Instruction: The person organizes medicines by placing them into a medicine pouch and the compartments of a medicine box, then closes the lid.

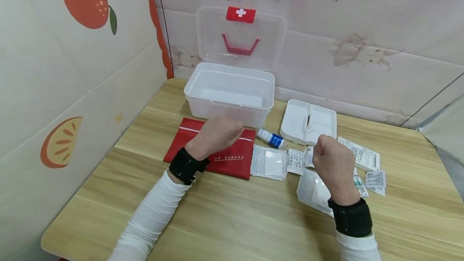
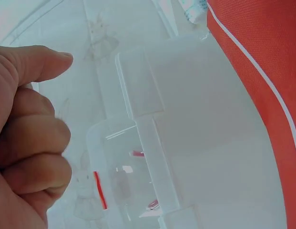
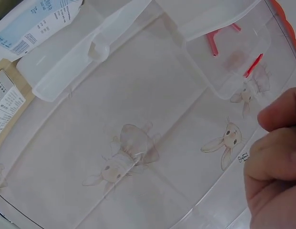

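My left hand (image 1: 218, 135) is curled into a fist above a red pouch (image 1: 232, 152) with a white stripe. In the left wrist view its fingers are folded in, with nothing seen in them. My right hand (image 1: 334, 164), also a fist, is over several flat medical packets. A clear-wrapped packet (image 1: 313, 192) and a blister strip of green capsules (image 1: 360, 186) lie partly hidden beneath it. Between the hands are a wrapped dressing (image 1: 269, 162), a small printed packet (image 1: 295, 161) and a white and blue bottle (image 1: 270, 138) on its side.
Behind the pouch stands a white first-aid box (image 1: 226, 110), its clear lid (image 1: 210, 31) raised against the wall. A white divided tray (image 1: 326, 122) sits to its right. A white printed box (image 1: 366, 158) and leaflets (image 1: 375, 180) lie at the right of the wooden table (image 1: 232, 220).
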Demonstrator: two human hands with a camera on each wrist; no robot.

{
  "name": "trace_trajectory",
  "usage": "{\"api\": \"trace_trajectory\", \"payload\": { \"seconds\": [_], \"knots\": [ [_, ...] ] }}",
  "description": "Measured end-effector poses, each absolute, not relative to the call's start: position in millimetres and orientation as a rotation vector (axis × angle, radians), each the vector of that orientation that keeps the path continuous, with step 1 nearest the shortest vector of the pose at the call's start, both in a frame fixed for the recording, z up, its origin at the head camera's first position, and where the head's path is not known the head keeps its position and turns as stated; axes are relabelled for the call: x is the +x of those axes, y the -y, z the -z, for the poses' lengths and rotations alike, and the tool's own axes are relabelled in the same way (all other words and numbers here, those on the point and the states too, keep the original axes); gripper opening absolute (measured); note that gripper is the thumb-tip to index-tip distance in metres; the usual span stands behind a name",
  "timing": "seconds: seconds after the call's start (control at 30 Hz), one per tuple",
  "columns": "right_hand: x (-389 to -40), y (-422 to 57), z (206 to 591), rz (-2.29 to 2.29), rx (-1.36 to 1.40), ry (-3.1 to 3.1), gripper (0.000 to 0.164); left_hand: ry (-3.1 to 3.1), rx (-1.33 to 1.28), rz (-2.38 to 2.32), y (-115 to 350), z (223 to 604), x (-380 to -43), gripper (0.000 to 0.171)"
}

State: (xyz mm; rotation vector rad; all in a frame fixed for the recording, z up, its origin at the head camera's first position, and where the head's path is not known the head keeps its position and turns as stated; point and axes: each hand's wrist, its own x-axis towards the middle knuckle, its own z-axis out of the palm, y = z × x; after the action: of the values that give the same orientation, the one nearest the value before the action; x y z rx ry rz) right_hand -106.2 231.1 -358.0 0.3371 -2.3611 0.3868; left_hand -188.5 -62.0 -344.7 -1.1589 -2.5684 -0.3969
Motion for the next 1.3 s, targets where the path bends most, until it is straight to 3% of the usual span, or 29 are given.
{"api": "trace_trajectory", "payload": {
  "seconds": [0.07, 0.17, 0.27, 0.47, 0.7, 0.87, 1.0, 1.3],
  "knots": [
    [-106.4, -231.1, 358.5, -0.386, 0.349, 2.388, 0.041, 2.572, -1.179, 0.406, 63.0, 345.5, -189.2, 0.026],
    [-106.4, -230.6, 359.3, -0.405, 0.346, 2.468, 0.042, 2.653, -1.161, 0.425, 66.7, 349.4, -192.6, 0.004],
    [-107.0, -229.7, 360.5, -0.428, 0.333, 2.555, 0.041, 2.803, -1.057, 0.472, 74.6, 357.2, -199.8, 0.027],
    [-108.4, -228.8, 362.1, -0.443, 0.335, 2.636, 0.04, 3.136, -0.808, 0.431, 95.1, 373.0, -215.6, 0.034],
    [-108.1, -228.7, 362.3, -0.441, 0.338, 2.659, 0.036, 3.378, -0.747, 0.365, 106.9, 388.2, -229.1, 0.073],
    [-107.3, -228.0, 362.1, -0.463, 0.341, 2.668, 0.034, 3.43, -0.691, 0.438, 111.2, 396.2, -235.3, 0.081],
    [-107.4, -228.1, 363.0, -0.469, 0.353, 2.645, 0.033, 3.402, -0.65, 0.445, 113.1, 396.6, -235.0, 0.077],
    [-108.9, -226.4, 364.3, -0.437, 0.359, 2.632, 0.037, 3.364, -0.586, 0.539, 120.2, 380.7, -230.3, 0.04]
  ]
}}
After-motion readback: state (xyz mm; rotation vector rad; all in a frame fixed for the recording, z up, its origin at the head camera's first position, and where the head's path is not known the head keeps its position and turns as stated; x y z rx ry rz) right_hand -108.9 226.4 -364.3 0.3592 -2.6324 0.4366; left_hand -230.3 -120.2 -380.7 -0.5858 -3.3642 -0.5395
